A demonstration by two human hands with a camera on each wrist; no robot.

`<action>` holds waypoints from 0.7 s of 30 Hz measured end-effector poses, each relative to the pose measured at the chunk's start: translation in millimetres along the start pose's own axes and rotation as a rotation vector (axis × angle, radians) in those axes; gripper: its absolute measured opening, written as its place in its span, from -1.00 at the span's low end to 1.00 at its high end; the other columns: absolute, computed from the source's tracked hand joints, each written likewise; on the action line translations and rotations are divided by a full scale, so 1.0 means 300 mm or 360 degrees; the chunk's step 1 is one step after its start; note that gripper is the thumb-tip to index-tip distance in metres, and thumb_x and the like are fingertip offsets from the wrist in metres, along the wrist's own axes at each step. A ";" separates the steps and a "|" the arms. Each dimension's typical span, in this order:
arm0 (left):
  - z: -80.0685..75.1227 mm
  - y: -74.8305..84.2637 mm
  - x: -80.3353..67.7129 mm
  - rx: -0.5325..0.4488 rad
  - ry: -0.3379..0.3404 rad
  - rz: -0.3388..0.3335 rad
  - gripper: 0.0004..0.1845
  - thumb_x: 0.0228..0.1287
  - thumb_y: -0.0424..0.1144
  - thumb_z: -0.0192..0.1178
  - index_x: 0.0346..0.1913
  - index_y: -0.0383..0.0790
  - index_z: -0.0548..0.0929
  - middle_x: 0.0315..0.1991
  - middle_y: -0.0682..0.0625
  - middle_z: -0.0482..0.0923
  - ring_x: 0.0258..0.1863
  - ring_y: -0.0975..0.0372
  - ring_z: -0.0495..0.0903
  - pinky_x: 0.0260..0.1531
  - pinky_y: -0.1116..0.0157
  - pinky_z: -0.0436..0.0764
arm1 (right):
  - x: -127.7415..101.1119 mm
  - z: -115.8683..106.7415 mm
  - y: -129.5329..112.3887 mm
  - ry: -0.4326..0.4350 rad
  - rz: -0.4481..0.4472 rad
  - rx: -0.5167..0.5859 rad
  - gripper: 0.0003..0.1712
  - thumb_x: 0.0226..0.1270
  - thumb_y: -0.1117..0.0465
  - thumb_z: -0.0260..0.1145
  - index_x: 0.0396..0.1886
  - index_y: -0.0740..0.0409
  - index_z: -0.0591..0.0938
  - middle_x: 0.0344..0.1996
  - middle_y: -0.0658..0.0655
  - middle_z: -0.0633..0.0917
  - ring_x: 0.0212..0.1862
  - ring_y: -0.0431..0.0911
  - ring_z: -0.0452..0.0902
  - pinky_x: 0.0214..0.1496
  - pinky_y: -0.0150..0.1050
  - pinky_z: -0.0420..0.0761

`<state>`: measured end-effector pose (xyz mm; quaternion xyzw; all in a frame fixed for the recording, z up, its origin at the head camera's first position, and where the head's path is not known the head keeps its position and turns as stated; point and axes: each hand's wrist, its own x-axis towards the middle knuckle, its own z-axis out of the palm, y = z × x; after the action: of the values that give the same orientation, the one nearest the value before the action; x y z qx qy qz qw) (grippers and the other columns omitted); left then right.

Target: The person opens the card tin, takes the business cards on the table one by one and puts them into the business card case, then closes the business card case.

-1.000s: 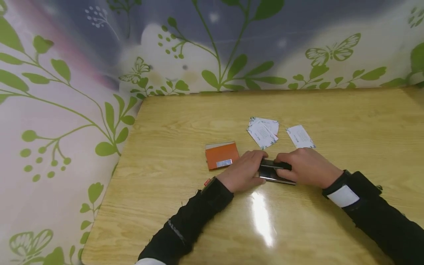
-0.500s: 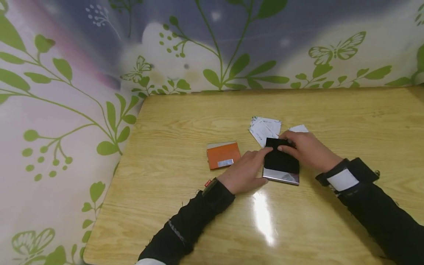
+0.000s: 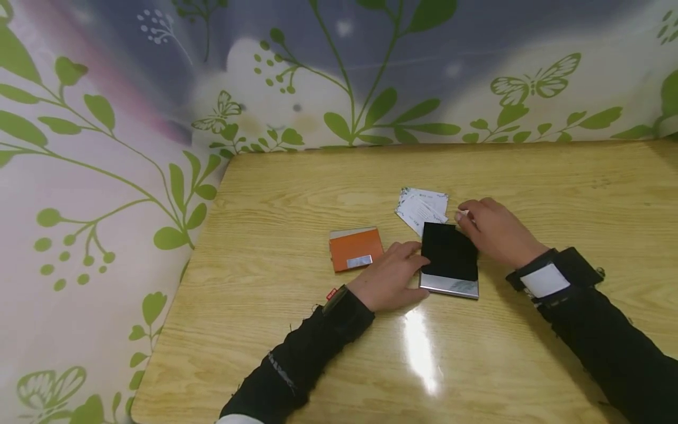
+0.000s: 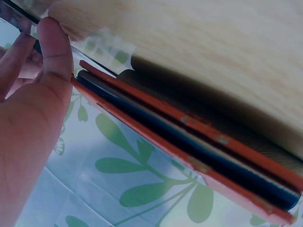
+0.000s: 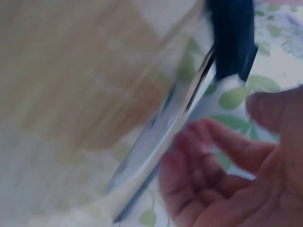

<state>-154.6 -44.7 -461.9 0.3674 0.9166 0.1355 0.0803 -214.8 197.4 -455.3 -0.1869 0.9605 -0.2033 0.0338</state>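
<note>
In the head view a black card case (image 3: 450,253) with a silver strip along its near edge lies on the table. My left hand (image 3: 389,275) holds its left side, the thumb at the front corner. My right hand (image 3: 498,232) is just beyond the case's far right corner, over a white card (image 3: 464,212) that it almost wholly hides. In the blurred right wrist view my right fingers (image 5: 177,175) are bent, and the thumb stands apart from them. An orange card case (image 3: 356,249) with a silver plate lies by my left hand; the left wrist view shows its layered edge.
Overlapping white cards (image 3: 422,207) with leafy corners lie just behind the black case. The wooden table (image 3: 296,182) meets a patterned wall (image 3: 371,70) at the back and another at the left. A bright reflection streaks the table's front part.
The black case's tilted flap has come down, showing its black face. My right hand has let go of it and moved back to the white card. My left hand has stayed at the case's side.
</note>
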 end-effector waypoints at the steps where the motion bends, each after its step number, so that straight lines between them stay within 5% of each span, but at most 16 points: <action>1: 0.000 0.001 -0.001 -0.0005 0.0000 -0.0004 -0.45 0.20 0.02 0.25 0.21 -0.14 0.54 0.33 -0.12 0.25 0.25 0.13 0.27 0.20 0.31 0.30 | 0.001 -0.004 0.008 0.0026 0.0052 -0.0011 -0.45 0.51 -0.01 0.00 0.11 0.42 0.50 -0.12 0.42 0.57 -0.04 0.24 0.46 -0.04 0.16 0.46; 6: 0.001 0.001 -0.003 -0.0014 -0.0013 -0.0026 -0.45 0.20 0.02 0.25 0.22 -0.14 0.53 0.36 -0.13 0.22 0.28 0.11 0.26 0.22 0.30 0.29 | 0.004 -0.016 0.037 0.0057 0.0278 -0.0082 -0.30 0.28 -0.08 0.26 0.00 0.55 0.47 -0.24 0.50 0.51 -0.21 0.29 0.41 -0.28 0.11 0.45; 11: 0.008 0.001 -0.002 -0.0010 -0.0014 -0.0037 -0.35 0.20 0.05 0.24 0.29 -0.19 0.44 0.29 -0.08 0.30 0.21 0.17 0.28 0.19 0.36 0.29 | -0.004 -0.028 0.047 0.0054 0.0358 -0.0084 -0.18 0.06 -0.08 0.44 0.02 0.57 0.46 -0.21 0.53 0.49 -0.12 0.34 0.31 -0.10 0.17 0.31; 21: 0.005 -0.001 0.001 -0.0014 -0.0007 -0.0071 -0.30 0.13 0.14 0.28 0.22 -0.28 0.50 0.12 -0.03 0.36 0.07 0.23 0.31 0.10 0.42 0.34 | -0.011 -0.067 0.025 -0.0159 0.0377 -0.0096 -0.49 0.07 0.12 0.43 -0.31 0.56 0.52 -0.51 0.33 0.53 -0.45 0.13 0.40 -0.48 -0.09 0.43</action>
<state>-154.5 -44.4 -463.5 0.3468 0.9238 0.1370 0.0870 -217.2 212.6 -440.0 -0.0831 0.9787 -0.1592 0.0996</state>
